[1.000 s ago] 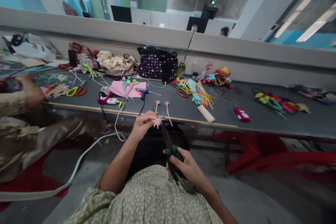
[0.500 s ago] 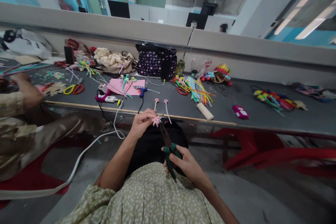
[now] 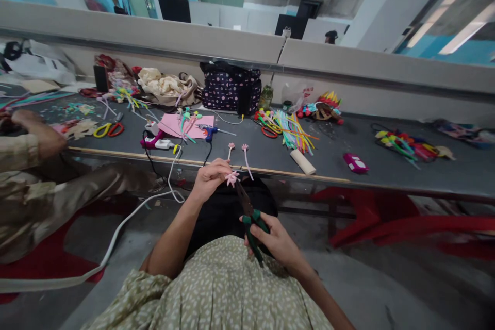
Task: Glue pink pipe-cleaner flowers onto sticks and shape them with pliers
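Between the fingertips of my left hand (image 3: 211, 181) is a small pink flower (image 3: 232, 179), its petals spread, held just off the table's front edge. My right hand (image 3: 273, 237) is wrapped around the green handles of a pair of long-nose pliers (image 3: 247, 209). The dark jaws point up at the flower's right side; whether they touch it I cannot tell. Close beyond my hands, a short-stemmed pink flower (image 3: 231, 149) and a longer-stemmed pink flower (image 3: 245, 150) lie on the dark table (image 3: 266, 157).
A blue glue gun (image 3: 210, 132) lies by a pink sheet (image 3: 170, 124). Scissors (image 3: 110, 129), colourful pipe cleaners (image 3: 294, 131), a beige roll (image 3: 302, 162) and a magenta box (image 3: 356, 163) are on the table. At left sits another person, a hand (image 3: 29, 118) on the table. A white cable (image 3: 131, 221) hangs nearby.
The flower and the pliers have shifted very slightly to the right, with both hands keeping their holds. The other person's hand at left has moved a little.
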Demonstrator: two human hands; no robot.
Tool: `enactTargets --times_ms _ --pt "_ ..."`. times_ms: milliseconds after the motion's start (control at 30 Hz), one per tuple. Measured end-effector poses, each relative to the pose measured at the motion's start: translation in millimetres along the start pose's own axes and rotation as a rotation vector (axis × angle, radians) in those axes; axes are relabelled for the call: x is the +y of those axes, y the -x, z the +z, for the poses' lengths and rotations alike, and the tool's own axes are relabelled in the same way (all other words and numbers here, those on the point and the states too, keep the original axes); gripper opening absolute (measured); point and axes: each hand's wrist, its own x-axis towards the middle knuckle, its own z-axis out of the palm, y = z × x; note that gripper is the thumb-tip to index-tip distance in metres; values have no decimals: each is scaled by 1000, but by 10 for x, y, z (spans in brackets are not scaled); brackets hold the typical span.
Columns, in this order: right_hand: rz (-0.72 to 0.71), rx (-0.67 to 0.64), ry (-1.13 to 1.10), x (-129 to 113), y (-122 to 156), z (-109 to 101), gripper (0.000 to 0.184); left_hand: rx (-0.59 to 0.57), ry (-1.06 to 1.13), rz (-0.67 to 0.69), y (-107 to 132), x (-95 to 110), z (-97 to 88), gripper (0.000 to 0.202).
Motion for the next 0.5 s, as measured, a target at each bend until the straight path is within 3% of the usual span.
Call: enactTargets --times_ms 200,500 --pt "1 37 19 -42 8 35 55 -20 -23 19 9 -25 -28 9" --pt "-3 28 27 -168 34 51 54 12 60 -69 26 -68 -8 9"
